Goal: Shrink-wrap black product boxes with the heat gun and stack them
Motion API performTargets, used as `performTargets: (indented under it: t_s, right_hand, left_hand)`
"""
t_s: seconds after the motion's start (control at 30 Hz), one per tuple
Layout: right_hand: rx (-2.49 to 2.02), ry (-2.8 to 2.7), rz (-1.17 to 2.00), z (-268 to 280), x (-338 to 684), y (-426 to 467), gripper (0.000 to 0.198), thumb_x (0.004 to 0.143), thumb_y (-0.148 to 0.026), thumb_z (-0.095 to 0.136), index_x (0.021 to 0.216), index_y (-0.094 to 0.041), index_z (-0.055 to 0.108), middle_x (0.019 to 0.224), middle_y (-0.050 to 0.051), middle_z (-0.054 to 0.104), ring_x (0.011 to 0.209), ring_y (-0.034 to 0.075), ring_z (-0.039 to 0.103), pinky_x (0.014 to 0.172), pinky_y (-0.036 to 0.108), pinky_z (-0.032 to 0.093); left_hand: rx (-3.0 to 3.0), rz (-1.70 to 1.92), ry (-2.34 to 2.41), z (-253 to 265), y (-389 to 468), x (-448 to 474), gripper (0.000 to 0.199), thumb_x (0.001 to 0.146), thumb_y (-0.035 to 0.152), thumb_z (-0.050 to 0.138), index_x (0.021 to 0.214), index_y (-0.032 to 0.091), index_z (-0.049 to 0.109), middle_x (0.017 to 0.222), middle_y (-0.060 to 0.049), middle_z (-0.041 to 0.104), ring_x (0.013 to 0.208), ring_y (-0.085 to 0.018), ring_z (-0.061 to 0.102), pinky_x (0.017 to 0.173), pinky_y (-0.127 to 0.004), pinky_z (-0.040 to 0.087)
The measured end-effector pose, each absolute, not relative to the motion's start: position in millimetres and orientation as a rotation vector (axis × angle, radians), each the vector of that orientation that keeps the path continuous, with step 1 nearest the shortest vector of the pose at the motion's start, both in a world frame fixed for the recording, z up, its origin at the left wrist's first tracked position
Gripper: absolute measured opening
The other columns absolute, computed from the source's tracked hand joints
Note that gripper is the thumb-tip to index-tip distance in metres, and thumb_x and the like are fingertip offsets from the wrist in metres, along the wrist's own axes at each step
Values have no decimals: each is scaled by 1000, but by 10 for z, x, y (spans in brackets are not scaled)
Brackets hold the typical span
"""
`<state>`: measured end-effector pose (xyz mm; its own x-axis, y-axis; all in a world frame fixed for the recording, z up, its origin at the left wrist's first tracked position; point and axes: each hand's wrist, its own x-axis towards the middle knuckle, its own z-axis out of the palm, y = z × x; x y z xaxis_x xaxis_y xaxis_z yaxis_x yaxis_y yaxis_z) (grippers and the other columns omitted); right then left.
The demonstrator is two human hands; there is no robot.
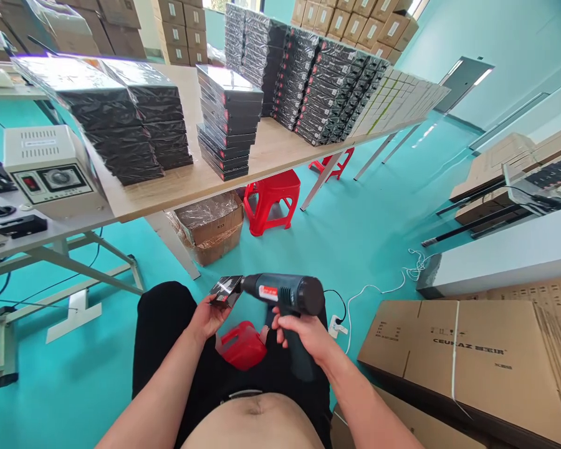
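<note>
Black and glossy, a small box (pixel 226 290) sits just below the frame's centre, pinched by its lower edge in the left hand (pixel 209 318). Right hand (pixel 303 335) is clenched around the grip of a dark heat gun (pixel 285 294), whose nozzle touches or nearly touches the box. Below them, between the knees, is a red stool (pixel 241 345). Stacks of wrapped black boxes (pixel 227 121) cover the wooden desk (pixel 271 149) across the upper frame. Cardboard cartons (pixel 467 355) lie at lower right.
</note>
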<state>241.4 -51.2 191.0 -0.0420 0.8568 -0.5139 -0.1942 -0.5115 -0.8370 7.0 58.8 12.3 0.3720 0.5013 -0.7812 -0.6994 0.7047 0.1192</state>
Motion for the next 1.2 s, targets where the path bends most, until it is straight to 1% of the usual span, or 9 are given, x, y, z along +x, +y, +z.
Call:
performTargets:
  t_s: [0.1, 0.27, 0.4, 0.53, 0.67, 0.83, 0.93, 1.07, 1.2]
  right_hand:
    - [-1459, -699, 1642, 1936, 2444, -464, 32, 73, -30, 64, 99, -13, 66, 81, 6, 67, 60, 14, 60, 55, 28, 48]
    - [-1359, -978, 1976, 1992, 2554, -631, 26, 68, -24, 65, 91, -11, 69, 77, 6, 68, 56, 14, 60, 51, 27, 45]
    - [-1452, -853, 1917, 1896, 2731, -746, 32, 70, -26, 64, 98, -11, 66, 79, 6, 67, 57, 14, 61, 50, 26, 46]
    - [-1500, -628, 1782, 1786, 2907, -792, 31, 73, -30, 61, 99, -12, 63, 79, 6, 66, 60, 14, 61, 51, 25, 47]
    - [-1487, -573, 1730, 1751, 2952, -808, 31, 73, -31, 61, 98, -13, 64, 78, 6, 67, 59, 14, 61, 51, 25, 47]
    - [-1476, -575, 1635, 1693, 2729, -549, 33, 70, -32, 66, 96, -12, 64, 78, 6, 68, 58, 14, 61, 51, 26, 48]
    - [-1425, -627, 1655, 1725, 2559, -375, 31, 70, -30, 66, 95, -12, 65, 76, 5, 68, 57, 14, 61, 51, 26, 47]
    - [-1304, -908, 1960, 1926, 2512, -404, 28, 69, -25, 65, 93, -11, 67, 77, 6, 68, 56, 14, 61, 50, 26, 46]
    - [-1268, -1010, 2223, 2073, 2716, -622, 31, 67, -23, 65, 96, -12, 67, 76, 6, 69, 55, 13, 60, 50, 24, 45]
  left_hand:
    - [-242, 764, 904, 115, 598, 73, 19, 78, 14, 53, 97, 14, 53, 74, -8, 66, 65, -21, 67, 56, -30, 56]
    - [-238, 811, 892, 48, 610, 67, 13, 78, 14, 52, 91, 15, 53, 70, -6, 64, 62, -19, 66, 57, -30, 56]
    - [-129, 831, 959, 46, 568, 86, 15, 77, 17, 56, 92, 14, 54, 78, -8, 66, 67, -20, 66, 60, -32, 56]
    - [219, 958, 1103, 84, 503, 156, 29, 73, 18, 65, 100, 20, 54, 90, -6, 67, 73, -20, 67, 65, -39, 56]
    - [545, 957, 1105, 127, 448, 241, 44, 68, 21, 73, 107, 23, 54, 103, -7, 66, 88, -23, 66, 69, -37, 55]
    - [662, 830, 1038, 178, 382, 299, 51, 62, 22, 78, 108, 19, 57, 100, -9, 68, 84, -25, 67, 70, -35, 54]
    - [614, 801, 1034, 193, 376, 272, 49, 63, 21, 76, 107, 20, 57, 97, -8, 69, 85, -24, 67, 69, -33, 53]
    - [384, 894, 1044, 172, 454, 189, 40, 64, 12, 65, 102, 21, 59, 85, -3, 69, 69, -17, 66, 59, -26, 50]
    - [39, 959, 1041, 181, 541, 102, 29, 63, 18, 53, 91, 15, 61, 68, -4, 63, 56, -19, 62, 54, -31, 50]
